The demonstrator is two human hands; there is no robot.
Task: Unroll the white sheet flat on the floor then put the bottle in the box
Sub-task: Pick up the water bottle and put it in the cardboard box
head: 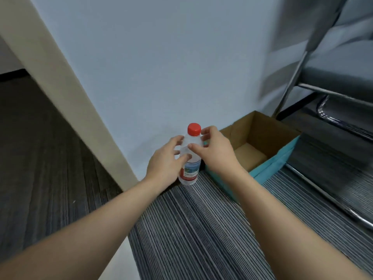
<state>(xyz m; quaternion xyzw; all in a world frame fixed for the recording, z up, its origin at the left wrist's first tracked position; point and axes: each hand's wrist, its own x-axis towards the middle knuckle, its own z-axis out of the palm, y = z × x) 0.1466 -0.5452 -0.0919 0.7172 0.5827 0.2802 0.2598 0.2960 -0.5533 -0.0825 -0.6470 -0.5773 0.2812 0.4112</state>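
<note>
A clear plastic bottle (190, 166) with a red cap and a red-and-blue label stands upright at the foot of the wall, its base at the carpet. My left hand (167, 162) wraps its middle from the left. My right hand (214, 150) pinches its upper part just below the cap with thumb and fingers. Directly to the right sits the open cardboard box (270, 136), teal on the outside and with nothing visible inside. A patch of white sheet (123, 259) shows at the bottom edge, mostly hidden by my left forearm.
A pale wall (161, 67) rises right behind the bottle, with a beige corner post (66, 87) to its left. Dark wood floor lies at left and striped grey carpet (201, 229) underfoot. Chrome chair legs (323, 190) and a dark seat stand at right.
</note>
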